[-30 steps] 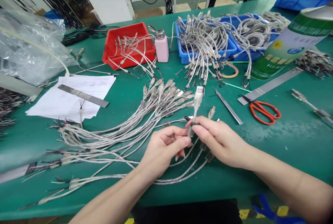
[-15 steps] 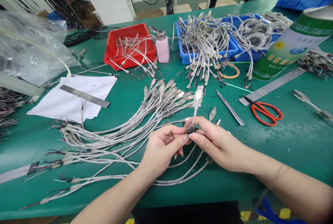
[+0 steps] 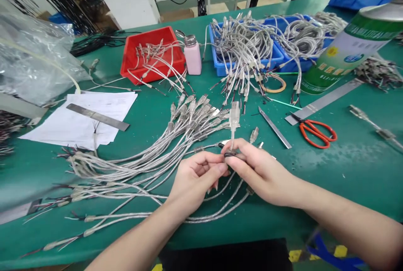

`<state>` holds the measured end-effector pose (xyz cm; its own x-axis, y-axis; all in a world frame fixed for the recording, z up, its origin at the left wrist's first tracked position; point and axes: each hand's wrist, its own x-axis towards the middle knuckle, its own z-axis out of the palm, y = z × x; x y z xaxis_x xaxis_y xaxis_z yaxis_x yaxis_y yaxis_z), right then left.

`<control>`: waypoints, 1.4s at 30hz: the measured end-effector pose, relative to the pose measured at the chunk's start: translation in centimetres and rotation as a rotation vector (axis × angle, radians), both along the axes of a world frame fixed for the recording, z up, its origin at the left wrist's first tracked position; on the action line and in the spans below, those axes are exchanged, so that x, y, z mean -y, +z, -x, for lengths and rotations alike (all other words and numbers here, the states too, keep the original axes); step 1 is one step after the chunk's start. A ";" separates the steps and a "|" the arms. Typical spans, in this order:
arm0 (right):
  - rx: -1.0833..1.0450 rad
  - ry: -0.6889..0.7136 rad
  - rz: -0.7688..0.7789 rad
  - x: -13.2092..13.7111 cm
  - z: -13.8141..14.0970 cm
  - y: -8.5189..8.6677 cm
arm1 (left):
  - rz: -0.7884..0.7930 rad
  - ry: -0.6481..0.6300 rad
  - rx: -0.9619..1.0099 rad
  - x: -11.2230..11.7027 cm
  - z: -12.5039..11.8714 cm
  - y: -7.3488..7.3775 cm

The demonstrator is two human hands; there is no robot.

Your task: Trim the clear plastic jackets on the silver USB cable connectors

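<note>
A USB cable with a clear plug points upward between my hands. My right hand pinches it below the plug, fingers closed. A small dark piece shows at my right fingertips; its kind is unclear. My left hand meets the right one there, thumb and fingers closed on the same cable, partly hidden. Left of and behind my hands lies a bundle of clear-jacketed USB cables, plugs toward the far side and bare wires to the left. More cables pass beneath my hands.
Farther back stand a red bin, a pink pump bottle and a blue bin heaped with cables. Right of my hands lie a blade-like tool, orange-handled scissors and a steel ruler. A green can leans nearby.
The plug has turned a little about its length between my fingers, and the dark piece sits differently. My hands stay nearly in place while the whole view shifts slightly.
</note>
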<state>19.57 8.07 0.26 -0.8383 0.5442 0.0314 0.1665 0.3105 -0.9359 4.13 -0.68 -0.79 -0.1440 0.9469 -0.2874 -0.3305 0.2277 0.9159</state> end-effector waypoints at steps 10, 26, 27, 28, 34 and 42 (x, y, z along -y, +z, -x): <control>-0.268 -0.249 0.561 -0.8 0.3 -0.4 | 0.064 -0.100 0.233 -0.3 -0.1 1.0; -0.012 -0.139 0.241 -0.3 -0.3 0.7 | 0.033 -0.040 0.082 -0.2 -0.2 0.1; 0.010 -0.049 0.244 -0.2 -0.4 0.9 | 0.028 -0.036 0.074 -0.2 -0.1 0.1; 0.028 0.022 0.226 -0.1 -0.4 1.0 | 0.026 -0.037 0.060 -0.2 0.0 0.1; 0.045 -0.049 -0.038 -0.3 -0.2 0.7 | 0.055 -0.092 0.079 -0.3 0.0 0.6; -0.120 -0.213 0.357 -1.1 0.2 0.0 | 0.080 -0.212 0.332 -0.5 0.3 1.1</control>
